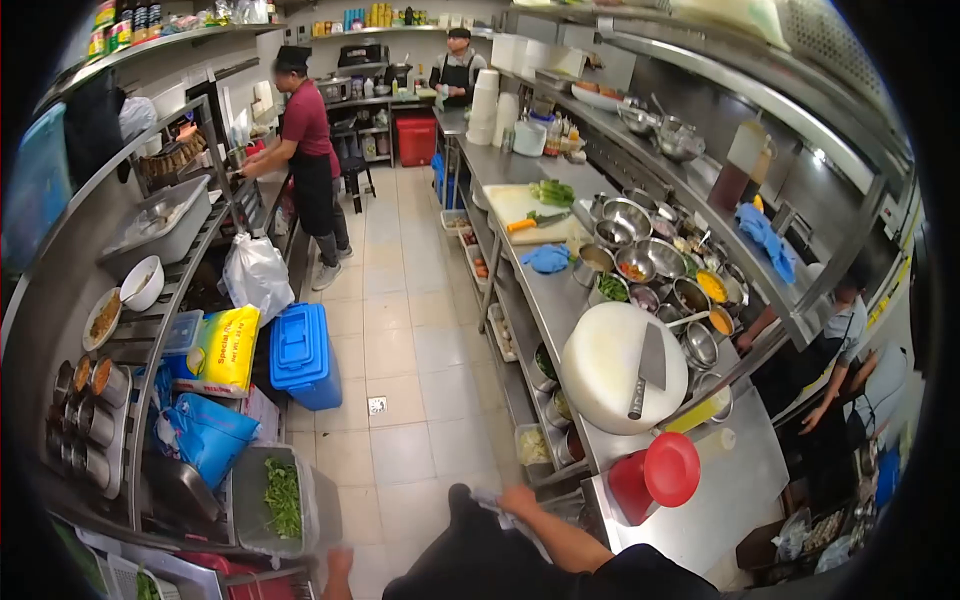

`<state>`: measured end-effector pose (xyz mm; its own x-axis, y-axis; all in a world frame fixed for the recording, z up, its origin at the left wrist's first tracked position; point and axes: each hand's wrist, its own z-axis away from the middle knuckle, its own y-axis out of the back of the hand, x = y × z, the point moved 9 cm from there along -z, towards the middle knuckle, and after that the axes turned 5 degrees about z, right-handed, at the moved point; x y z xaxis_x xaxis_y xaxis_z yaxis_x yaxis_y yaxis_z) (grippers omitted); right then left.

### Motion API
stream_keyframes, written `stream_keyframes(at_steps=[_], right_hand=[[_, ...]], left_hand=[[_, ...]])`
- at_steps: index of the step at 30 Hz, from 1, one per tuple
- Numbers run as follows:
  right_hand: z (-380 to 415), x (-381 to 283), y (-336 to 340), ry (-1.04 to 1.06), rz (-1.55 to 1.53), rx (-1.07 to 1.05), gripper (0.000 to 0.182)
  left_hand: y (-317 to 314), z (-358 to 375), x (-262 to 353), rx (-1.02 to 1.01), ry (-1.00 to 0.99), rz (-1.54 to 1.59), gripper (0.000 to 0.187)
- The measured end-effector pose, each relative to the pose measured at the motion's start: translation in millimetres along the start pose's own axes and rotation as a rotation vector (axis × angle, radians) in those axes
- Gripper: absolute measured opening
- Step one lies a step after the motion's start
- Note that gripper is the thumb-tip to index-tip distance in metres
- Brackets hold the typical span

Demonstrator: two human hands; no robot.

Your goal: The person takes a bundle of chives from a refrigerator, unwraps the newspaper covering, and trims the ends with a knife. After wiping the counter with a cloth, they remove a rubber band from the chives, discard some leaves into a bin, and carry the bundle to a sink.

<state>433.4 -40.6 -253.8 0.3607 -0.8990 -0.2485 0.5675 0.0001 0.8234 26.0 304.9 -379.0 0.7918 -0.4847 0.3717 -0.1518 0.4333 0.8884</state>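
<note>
My right hand (518, 500) hangs beside my dark apron (470, 555), its fingers closed on a pale, crumpled cloth (488, 497). My left hand (340, 562) is low at the bottom edge, near a grey bin (318, 505) of green leaves (283, 500); its fingers are mostly hidden. On the steel counter to my right, a cleaver (645, 372) lies on a thick round white chopping block (590, 365). A red container (630, 485) with a round red lid (672, 468) stands nearer to me.
Steel bowls (625, 222) of ingredients crowd the counter beyond the block. A knife with an orange handle (522, 225) lies on a white board. Left of the tiled aisle stand a blue bin (303, 350) and a yellow sack (225, 350). One person (305, 130) works at the left shelves.
</note>
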Motion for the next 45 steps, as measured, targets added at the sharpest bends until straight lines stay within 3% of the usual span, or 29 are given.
stream_keyframes(at_steps=[1,2,4,7,10,11,13,14,16,17,24,26,27,28,30,34,36,40,42,45], right_hand=[[-14.2,-6.8,11.4,-0.004,-0.041,0.003,0.040],[-29.7,-15.6,28.2,-0.010,-0.084,0.012,0.041],[-49.9,-42.9,66.4,0.056,-0.173,0.091,0.035],[-54.2,-94.7,131.6,0.173,-0.342,0.124,0.037],[-47.5,-146.8,183.1,0.368,-0.486,0.089,0.037],[-47.5,-163.1,192.2,0.505,-0.462,0.122,0.037],[-43.9,-188.0,206.0,0.773,-0.473,0.169,0.040],[-49.7,-195.3,205.2,0.765,-0.394,0.075,0.048],[-72.2,-199.9,195.1,0.746,-0.430,-0.222,0.055],[-87.5,-196.6,193.8,0.725,-0.507,-0.240,0.059],[-224.1,-145.0,208.0,0.387,-0.652,-0.286,0.065],[-279.4,-139.2,227.4,0.349,-0.644,-0.272,0.065],[-305.5,-135.8,234.4,0.325,-0.542,-0.283,0.065],[-323.4,-132.8,234.8,0.289,-0.442,-0.304,0.064],[-369.3,-135.5,262.5,0.208,-0.467,-0.301,0.066],[-448.5,-160.4,372.0,0.227,-0.486,-0.158,0.065],[-483.6,-154.1,426.9,0.169,-0.562,0.001,0.064],[-554.5,-105.6,498.9,-0.084,-0.864,0.166,0.068],[-604.0,-56.4,529.9,-0.135,-0.980,0.361,0.071],[-648.5,10.3,613.7,-0.376,-1.012,0.636,0.075]], left_hand=[[-13.1,-25.1,-11.5,-0.131,0.380,0.563,0.034],[-7.5,-54.6,6.8,-0.055,0.416,0.626,0.051],[2.3,-93.1,81.8,-0.181,0.501,0.768,0.045],[-11.6,-137.4,206.9,-0.487,0.500,1.180,0.077],[53.4,-136.3,375.5,-0.737,0.595,1.740,0.098],[70.7,-145.9,402.0,-0.748,0.605,1.744,0.098],[103.2,-178.5,452.9,-0.796,0.382,2.020,0.075],[95.6,-200.4,447.5,-0.798,0.392,2.027,0.075],[73.5,-256.2,411.1,-0.679,0.450,1.906,0.043],[97.9,-267.4,414.1,-0.507,0.462,1.854,0.021],[111.1,-414.1,329.8,-0.411,0.543,1.799,0.024],[132.7,-462.0,318.3,-0.257,0.560,1.706,0.036],[139.9,-489.2,311.6,-0.222,0.524,1.608,0.048],[139.4,-512.9,308.7,-0.238,0.535,1.598,0.048],[154.2,-554.3,307.3,-0.207,0.635,1.222,0.053],[196.6,-633.9,385.5,-0.248,0.471,1.054,0.056],[189.2,-678.0,431.1,-0.432,0.270,0.971,0.058],[209.6,-724.1,536.5,-0.428,0.065,0.824,0.063],[212.5,-740.3,582.3,-0.437,-0.029,0.826,0.065],[219.6,-777.0,661.9,-0.470,-0.149,0.861,0.068]])
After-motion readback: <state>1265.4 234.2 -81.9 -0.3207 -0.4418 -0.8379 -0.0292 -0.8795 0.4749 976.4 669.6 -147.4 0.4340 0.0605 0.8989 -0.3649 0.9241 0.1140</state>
